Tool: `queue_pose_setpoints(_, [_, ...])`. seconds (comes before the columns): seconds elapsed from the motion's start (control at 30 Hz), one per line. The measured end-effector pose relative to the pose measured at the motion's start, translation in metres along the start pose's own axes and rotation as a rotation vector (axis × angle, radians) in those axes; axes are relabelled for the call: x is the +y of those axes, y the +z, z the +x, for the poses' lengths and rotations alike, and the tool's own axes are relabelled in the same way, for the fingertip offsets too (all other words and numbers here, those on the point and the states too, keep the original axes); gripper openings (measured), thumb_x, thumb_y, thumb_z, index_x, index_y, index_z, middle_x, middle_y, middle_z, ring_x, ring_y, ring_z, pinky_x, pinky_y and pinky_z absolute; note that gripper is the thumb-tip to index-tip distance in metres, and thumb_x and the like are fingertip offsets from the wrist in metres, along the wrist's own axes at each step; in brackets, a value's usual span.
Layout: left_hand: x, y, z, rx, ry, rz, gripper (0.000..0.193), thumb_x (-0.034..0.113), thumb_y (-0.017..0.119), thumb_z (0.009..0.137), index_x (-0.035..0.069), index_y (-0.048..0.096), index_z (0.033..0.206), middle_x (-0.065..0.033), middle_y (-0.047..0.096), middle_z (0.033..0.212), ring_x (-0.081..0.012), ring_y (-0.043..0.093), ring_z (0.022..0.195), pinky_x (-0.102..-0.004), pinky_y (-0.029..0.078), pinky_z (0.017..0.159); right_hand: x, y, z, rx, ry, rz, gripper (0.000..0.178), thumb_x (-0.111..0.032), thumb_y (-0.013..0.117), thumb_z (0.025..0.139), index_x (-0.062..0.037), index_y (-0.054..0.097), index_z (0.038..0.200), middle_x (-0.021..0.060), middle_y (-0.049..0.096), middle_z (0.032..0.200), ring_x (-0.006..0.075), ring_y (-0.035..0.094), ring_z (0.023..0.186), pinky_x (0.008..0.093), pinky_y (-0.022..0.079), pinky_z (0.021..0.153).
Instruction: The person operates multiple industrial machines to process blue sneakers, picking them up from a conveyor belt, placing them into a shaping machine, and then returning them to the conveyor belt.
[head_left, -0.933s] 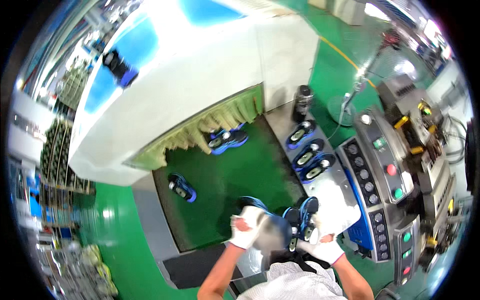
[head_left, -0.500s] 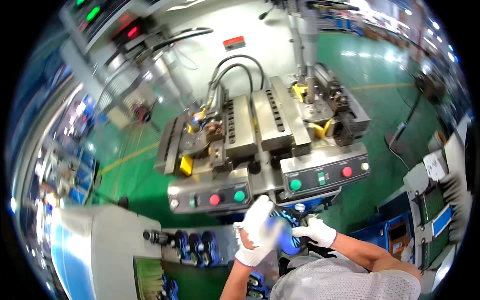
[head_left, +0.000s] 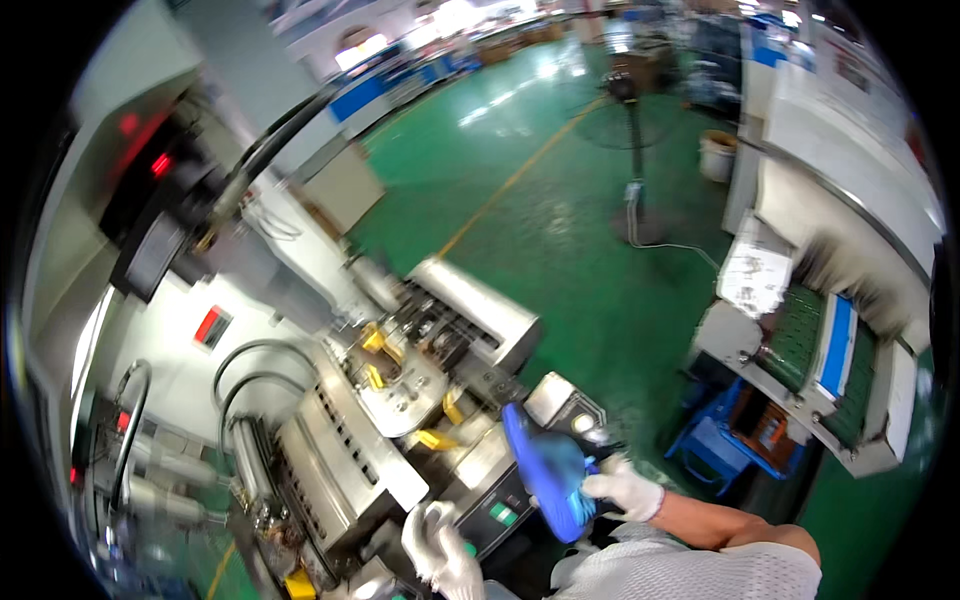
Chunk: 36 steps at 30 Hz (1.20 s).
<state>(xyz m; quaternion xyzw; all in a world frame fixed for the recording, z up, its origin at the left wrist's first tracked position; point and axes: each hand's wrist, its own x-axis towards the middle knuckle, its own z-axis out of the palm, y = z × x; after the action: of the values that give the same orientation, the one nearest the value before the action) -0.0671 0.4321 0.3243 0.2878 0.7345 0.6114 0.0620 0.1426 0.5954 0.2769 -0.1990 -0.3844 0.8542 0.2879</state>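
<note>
A blue shoe [head_left: 545,475] hangs tilted in front of the machine, its bright blue sole facing left. My right hand [head_left: 622,488], in a white knit glove, is closed on its edge. Lower and to the left, apart from the shoe, my gloved left hand [head_left: 440,552] holds nothing; its fingers are loosely curved and spread from the thumb. The left hand is nearest the machine's front control panel [head_left: 485,520], which has a green switch. Just beyond the shoe sits the panel's far end with a pale round button. Motion blurs some details.
The metal press machine [head_left: 345,460] with yellow clamps [head_left: 436,440] fills the lower left. A conveyor [head_left: 800,345] stands on the right, with a blue crate [head_left: 715,440] below it. A pedestal fan [head_left: 632,150] and a white bucket [head_left: 717,157] stand farther back.
The view has swung right, toward the conveyor. My left hand has let go of the shoe and moved away from it. The shoe stays in my right hand, sole now turned left.
</note>
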Motion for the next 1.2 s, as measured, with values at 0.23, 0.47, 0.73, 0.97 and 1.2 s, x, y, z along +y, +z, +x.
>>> queue_pose_setpoints(0.23, [0.042,0.008,-0.003,-0.047,-0.234,0.039,0.04,0.011,0.061,0.102,-0.001,0.051,0.139,-0.0164,0.061,0.131,-0.0239,0.062,0.117,-0.0353,0.052,0.099,0.0,0.008,0.006,0.04,0.056,0.09,0.063,-0.019,0.077,0.09,0.0024,0.051,0.142,0.0092,0.065,0.131,0.0179,0.062,0.117,0.0356,0.049,0.104])
queue_pose_setpoints(0.47, [0.006,-0.038,-0.011,-0.032,-0.007,0.277,0.04,0.008,0.056,0.103,-0.003,0.051,0.141,-0.0202,0.06,0.134,-0.0296,0.061,0.122,-0.0397,0.049,0.104,0.011,0.029,0.01,0.059,0.035,0.026,0.064,-0.015,0.076,0.091,-0.0001,0.048,0.146,0.0074,0.063,0.134,0.0168,0.06,0.12,0.0349,0.048,0.106])
queue_pose_setpoints(0.73, [0.014,-0.039,-0.006,-0.013,-0.057,0.142,0.039,0.009,0.056,0.103,-0.003,0.053,0.139,-0.0197,0.06,0.135,-0.0298,0.061,0.122,-0.0396,0.05,0.103,0.006,0.052,0.003,0.121,0.064,-0.05,0.053,-0.016,0.073,0.094,0.0023,0.054,0.139,0.0083,0.064,0.131,0.0168,0.061,0.116,0.0354,0.05,0.101])
queue_pose_setpoints(0.97, [-0.011,-0.017,0.059,-0.088,-0.092,-0.055,0.049,0.005,0.058,0.101,-0.002,0.041,0.146,-0.0224,0.052,0.142,-0.0279,0.056,0.129,-0.0368,0.048,0.105,0.006,0.066,-0.003,0.27,0.001,-0.154,0.032,-0.024,0.071,0.089,0.0058,0.069,0.101,0.0066,0.07,0.091,0.0123,0.064,0.081,0.0316,0.053,0.074])
queue_pose_setpoints(1.2, [-0.034,0.034,0.155,-0.159,-0.03,0.037,0.053,0.015,0.064,0.099,-0.003,0.045,0.145,-0.0212,0.054,0.144,-0.027,0.055,0.132,-0.0382,0.043,0.112,0.025,0.037,0.006,0.215,0.01,0.015,0.043,-0.014,0.069,0.087,0.0036,0.06,0.124,0.0072,0.068,0.109,0.0155,0.064,0.094,0.0347,0.054,0.085])
